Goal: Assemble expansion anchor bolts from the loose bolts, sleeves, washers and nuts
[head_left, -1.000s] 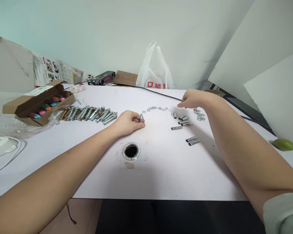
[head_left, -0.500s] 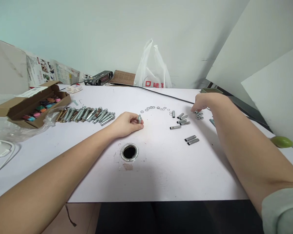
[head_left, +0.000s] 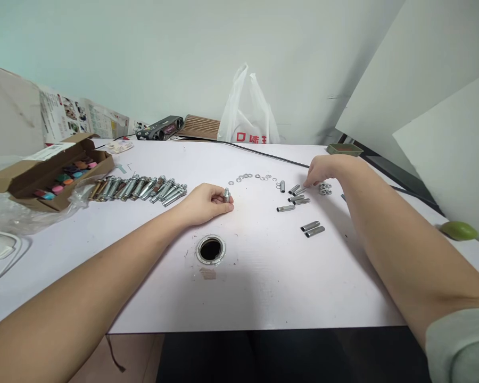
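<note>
My left hand point(head_left: 205, 205) is closed around a silver expansion bolt point(head_left: 226, 192), its threaded tip pointing up, low over the white table. Over the right side, my right hand point(head_left: 321, 169) has its fingers pinched together just behind several metal sleeves point(head_left: 302, 201). What those fingertips hold, if anything, is too small to make out. A small cluster of nuts point(head_left: 325, 189) lies beside the hand, close to its wrist. Several thin washers point(head_left: 245, 175) form a loose arc between my two hands, farther back. Two more sleeves point(head_left: 313, 229) rest nearer to me.
Assembled expansion bolts point(head_left: 135, 187) lie in a row at left, near an open cardboard box point(head_left: 98, 159) of coloured pieces. A round hole point(head_left: 211, 249) pierces the table point(head_left: 255, 287). A black cable point(head_left: 263, 154) crosses behind; a green fruit point(head_left: 459, 231) sits far right.
My right hand has moved left from the nuts to behind the sleeves, uncovering more of the nuts and the small tray at the back. My left hand still holds the bolt in place.
</note>
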Demonstrator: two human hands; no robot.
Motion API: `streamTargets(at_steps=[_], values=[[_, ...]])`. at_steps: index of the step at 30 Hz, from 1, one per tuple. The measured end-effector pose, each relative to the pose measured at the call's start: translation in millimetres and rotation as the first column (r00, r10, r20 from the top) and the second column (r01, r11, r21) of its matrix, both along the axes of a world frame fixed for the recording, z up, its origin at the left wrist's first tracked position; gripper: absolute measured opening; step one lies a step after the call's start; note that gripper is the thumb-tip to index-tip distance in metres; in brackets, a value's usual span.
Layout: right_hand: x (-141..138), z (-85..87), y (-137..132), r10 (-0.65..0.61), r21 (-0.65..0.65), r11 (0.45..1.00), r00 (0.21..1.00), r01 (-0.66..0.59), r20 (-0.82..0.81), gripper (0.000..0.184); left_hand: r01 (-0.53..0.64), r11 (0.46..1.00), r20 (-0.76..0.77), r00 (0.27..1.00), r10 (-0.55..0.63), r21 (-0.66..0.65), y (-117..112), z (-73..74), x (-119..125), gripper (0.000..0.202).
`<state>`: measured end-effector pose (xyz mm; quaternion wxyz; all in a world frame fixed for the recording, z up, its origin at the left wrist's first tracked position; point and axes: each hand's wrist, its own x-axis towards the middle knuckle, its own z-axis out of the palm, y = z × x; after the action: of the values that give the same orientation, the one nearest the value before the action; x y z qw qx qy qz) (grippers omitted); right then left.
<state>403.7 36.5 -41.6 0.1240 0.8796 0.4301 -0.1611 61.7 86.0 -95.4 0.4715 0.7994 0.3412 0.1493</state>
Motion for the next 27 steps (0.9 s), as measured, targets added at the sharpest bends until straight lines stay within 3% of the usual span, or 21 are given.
streamTargets(at_steps=[6, 10, 12, 15, 17, 20, 22, 27], values=[[-16, 6.0, 0, 0.048, 0.033, 0.998, 0.998, -0.050, 0.045, 0.019, 0.022, 1.000, 0.035, 0.999, -0.022, 0.003, 1, -3.2, -1, 0.025], [-45, 21.7, -6, 0.194, 0.246, 0.953, 0.980, -0.175, -0.053, 0.019, 0.023, 1.000, 0.026, 0.999, -0.023, 0.009, 1, -3.0, -1, 0.025], [-72, 27.4, -10, 0.366, 0.411, 0.868, 0.918, -0.277, -0.155, 0.021, 0.024, 1.000, 0.022, 0.999, -0.024, 0.012, 1, -2.8, -1, 0.025], [-114, 26.1, -13, 0.670, 0.627, 0.675, 0.680, -0.390, -0.298, 0.024, 0.025, 1.000, 0.023, 0.999, -0.025, 0.016, 1, -2.9, -1, 0.028], [-136, 19.5, -13, 0.782, 0.710, 0.569, 0.538, -0.414, -0.314, 0.026, 0.025, 0.999, 0.029, 0.999, -0.026, 0.023, 1, -2.8, -1, 0.028], [-151, 8.1, -11, 0.871, 0.777, 0.438, 0.428, -0.453, -0.242, 0.025, 0.023, 0.999, 0.036, 0.999, -0.024, 0.029, -1, -1.4, 0, 0.026], [-154, 3.4, -11, 0.895, 0.789, 0.393, 0.394, -0.473, -0.210, 0.024, 0.008, 0.999, 0.023, 1.000, -0.009, 0.037, -2, 0.2, 0, 0.023], [-156, 1.4, -13, 0.910, 0.782, 0.378, 0.357, -0.497, -0.213, 0.026, -0.029, 0.996, 0.003, 1.000, 0.029, 0.086, -5, 2.9, 2, 0.020]])
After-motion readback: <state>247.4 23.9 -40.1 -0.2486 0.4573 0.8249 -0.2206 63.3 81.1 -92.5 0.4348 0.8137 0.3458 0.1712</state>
